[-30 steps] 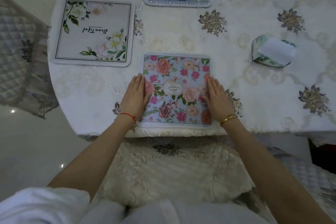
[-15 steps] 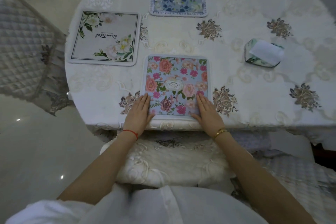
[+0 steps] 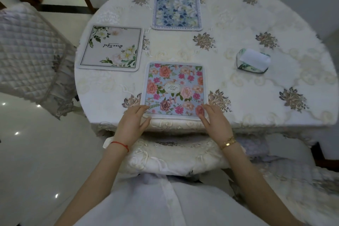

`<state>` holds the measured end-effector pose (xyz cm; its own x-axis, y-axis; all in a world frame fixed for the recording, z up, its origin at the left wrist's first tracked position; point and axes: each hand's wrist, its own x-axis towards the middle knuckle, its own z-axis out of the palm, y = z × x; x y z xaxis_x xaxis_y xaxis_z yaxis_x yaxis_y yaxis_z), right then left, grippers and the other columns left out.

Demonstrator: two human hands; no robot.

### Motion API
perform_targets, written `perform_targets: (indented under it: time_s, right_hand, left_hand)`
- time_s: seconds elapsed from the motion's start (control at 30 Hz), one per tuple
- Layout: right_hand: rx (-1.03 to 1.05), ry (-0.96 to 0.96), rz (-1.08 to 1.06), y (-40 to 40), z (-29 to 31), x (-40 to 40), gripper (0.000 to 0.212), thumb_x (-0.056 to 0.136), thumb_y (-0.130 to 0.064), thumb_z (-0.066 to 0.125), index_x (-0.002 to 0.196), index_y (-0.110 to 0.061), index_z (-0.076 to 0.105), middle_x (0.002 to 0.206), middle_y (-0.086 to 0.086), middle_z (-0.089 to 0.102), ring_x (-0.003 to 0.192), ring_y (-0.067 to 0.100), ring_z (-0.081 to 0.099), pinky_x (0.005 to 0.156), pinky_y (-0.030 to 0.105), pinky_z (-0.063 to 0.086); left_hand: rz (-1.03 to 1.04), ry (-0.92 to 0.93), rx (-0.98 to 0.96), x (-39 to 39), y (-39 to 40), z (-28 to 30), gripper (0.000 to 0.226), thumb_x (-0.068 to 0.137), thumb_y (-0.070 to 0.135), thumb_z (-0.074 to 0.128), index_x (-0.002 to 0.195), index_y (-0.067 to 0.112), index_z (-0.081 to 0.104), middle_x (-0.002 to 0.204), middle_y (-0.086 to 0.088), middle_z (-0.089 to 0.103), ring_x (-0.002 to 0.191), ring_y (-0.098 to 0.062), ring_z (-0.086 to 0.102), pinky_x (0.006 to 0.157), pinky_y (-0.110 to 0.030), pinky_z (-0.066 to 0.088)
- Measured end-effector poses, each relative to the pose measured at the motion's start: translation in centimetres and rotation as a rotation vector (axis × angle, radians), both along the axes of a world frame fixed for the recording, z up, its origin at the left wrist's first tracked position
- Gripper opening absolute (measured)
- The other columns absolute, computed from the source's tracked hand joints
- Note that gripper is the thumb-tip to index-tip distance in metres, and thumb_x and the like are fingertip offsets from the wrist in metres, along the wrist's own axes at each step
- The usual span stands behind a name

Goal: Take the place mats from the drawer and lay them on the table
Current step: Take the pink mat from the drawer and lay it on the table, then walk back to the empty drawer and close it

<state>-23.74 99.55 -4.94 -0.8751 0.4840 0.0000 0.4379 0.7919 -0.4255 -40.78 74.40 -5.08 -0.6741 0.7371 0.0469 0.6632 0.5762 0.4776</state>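
Pink-flowered place mat [image 3: 174,88] lies square to table edge (label sideways).

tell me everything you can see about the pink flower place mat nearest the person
The pink flower mat is a near-square, thin, soft-looking mat with rounded corners and a pale border. Its light blue face carries pink and peach roses, green leaves and a small white label in the middle. It lies flat on the tablecloth at the near table edge. The left hand and right hand touch its near corners.
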Motion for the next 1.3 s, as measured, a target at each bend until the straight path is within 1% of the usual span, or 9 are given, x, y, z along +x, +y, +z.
perform_targets:
  time_s: [0.1,0.23,0.43,0.6,0.77,0.9,1.0,1.17,1.3]
  right_hand:
    - [0.004,0.030,0.003,-1.1,1.1,1.1,0.037,0.096,-0.027,0.054,0.127,-0.008,0.054,0.120,0.012,0.059,0.112,0.027,0.053,0.089,0.039,0.048]
    - [0.002,0.053,0.027,-1.9,1.4,2.2,0.037,0.095,-0.026,0.054,0.129,-0.009,0.054,0.119,0.010,0.060,0.111,0.025,0.053,0.086,0.038,0.050]
    - [-0.026,0.011,0.087,-2.5,1.5,2.1,0.040,0.096,-0.025,0.053,0.132,-0.007,0.052,0.130,0.012,0.056,0.121,0.027,0.051,0.099,0.040,0.045]
    - [-0.001,0.020,0.217,-3.5,2.5,0.0,0.040,0.095,-0.024,0.054,0.132,-0.008,0.052,0.127,0.014,0.059,0.120,0.031,0.052,0.102,0.045,0.044]
    - [0.015,0.030,0.352,-6.4,3.7,-4.1,0.037,0.096,-0.026,0.054,0.128,-0.009,0.056,0.123,0.010,0.060,0.116,0.027,0.054,0.093,0.040,0.046]
    - [0.016,0.031,0.520,-10.7,4.3,-7.7,0.037,0.097,-0.028,0.050,0.129,-0.010,0.054,0.125,0.009,0.058,0.117,0.025,0.052,0.096,0.038,0.044]
    - [0.003,0.063,0.658,-15.0,4.5,-10.2,0.037,0.096,-0.029,0.049,0.127,-0.011,0.055,0.124,0.008,0.060,0.117,0.026,0.052,0.097,0.036,0.042]
    - [0.004,0.094,0.898,-24.3,4.7,-13.7,0.031,0.093,-0.021,0.056,0.121,-0.007,0.058,0.116,0.012,0.062,0.109,0.027,0.055,0.093,0.033,0.043]
    - [-0.008,0.111,1.079,-33.4,4.1,-15.5,0.033,0.092,-0.021,0.057,0.122,-0.008,0.058,0.113,0.012,0.063,0.105,0.028,0.057,0.091,0.036,0.046]
  left_hand:
    - [0.067,-0.018,0.028,1.8,-0.7,1.0,0.036,0.092,0.025,0.059,0.125,0.014,0.058,0.120,-0.004,0.062,0.112,-0.021,0.057,0.094,-0.034,0.047]
    - [0.137,-0.023,0.052,3.7,-1.6,1.7,0.032,0.091,0.023,0.060,0.122,0.015,0.060,0.118,-0.004,0.064,0.110,-0.021,0.058,0.092,-0.034,0.047]
    - [0.214,-0.027,0.031,4.8,-3.1,2.5,0.031,0.091,0.022,0.060,0.121,0.012,0.062,0.119,-0.009,0.065,0.112,-0.026,0.058,0.092,-0.037,0.049]
    - [0.350,0.003,0.071,5.7,-5.8,3.6,0.030,0.088,0.018,0.064,0.117,0.012,0.064,0.114,-0.007,0.067,0.103,-0.024,0.063,0.088,-0.034,0.050]
    - [0.501,0.001,0.086,6.9,-10.6,4.6,0.039,0.087,0.037,0.044,0.116,0.019,0.063,0.110,-0.002,0.066,0.099,-0.020,0.060,0.086,-0.034,0.049]
    - [0.670,0.063,0.105,8.3,-15.6,5.1,0.031,0.091,0.026,0.055,0.116,0.011,0.065,0.111,-0.008,0.068,0.099,-0.024,0.062,0.089,-0.030,0.046]
    - [0.817,0.062,0.097,9.9,-20.2,4.8,0.029,0.092,0.018,0.061,0.120,0.011,0.064,0.116,-0.007,0.067,0.105,-0.022,0.061,0.094,-0.027,0.042]
    - [1.062,0.061,0.116,13.2,-28.2,4.8,0.029,0.093,0.021,0.058,0.121,0.014,0.063,0.119,-0.003,0.066,0.109,-0.017,0.059,0.097,-0.031,0.045]
    - [1.251,0.097,0.106,16.2,-35.6,4.9,0.032,0.094,0.030,0.052,0.118,0.014,0.064,0.116,-0.001,0.067,0.108,-0.017,0.060,0.095,-0.028,0.045]
